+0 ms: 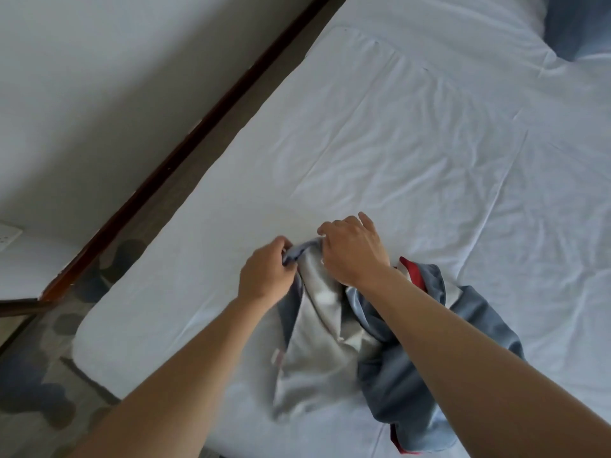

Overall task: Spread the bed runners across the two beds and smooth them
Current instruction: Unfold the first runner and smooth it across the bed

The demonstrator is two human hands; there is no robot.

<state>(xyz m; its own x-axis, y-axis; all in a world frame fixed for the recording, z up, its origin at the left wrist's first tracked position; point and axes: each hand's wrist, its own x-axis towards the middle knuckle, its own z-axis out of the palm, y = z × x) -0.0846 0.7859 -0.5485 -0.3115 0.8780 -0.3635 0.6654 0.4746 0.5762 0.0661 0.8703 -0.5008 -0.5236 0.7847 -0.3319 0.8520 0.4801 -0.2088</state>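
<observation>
A bunched bed runner [330, 345], blue-grey with a pale grey lining and red trim, lies crumpled on the white bed [413, 143] near its foot end. My left hand [266, 274] grips the runner's top edge at its left. Close beside it, my right hand [353, 249] pinches the same edge, with two fingers lifted. The hands are a few centimetres apart. Most of the runner trails back under my right forearm, and its far end is hidden there.
The bed's left edge runs diagonally beside a narrow strip of patterned floor [43, 375]. A dark wooden skirting [185, 143] lines the white wall [82, 77]. A blue-grey cushion [575, 24] lies at the bed's far right corner. A wall socket [8, 238] sits at the left.
</observation>
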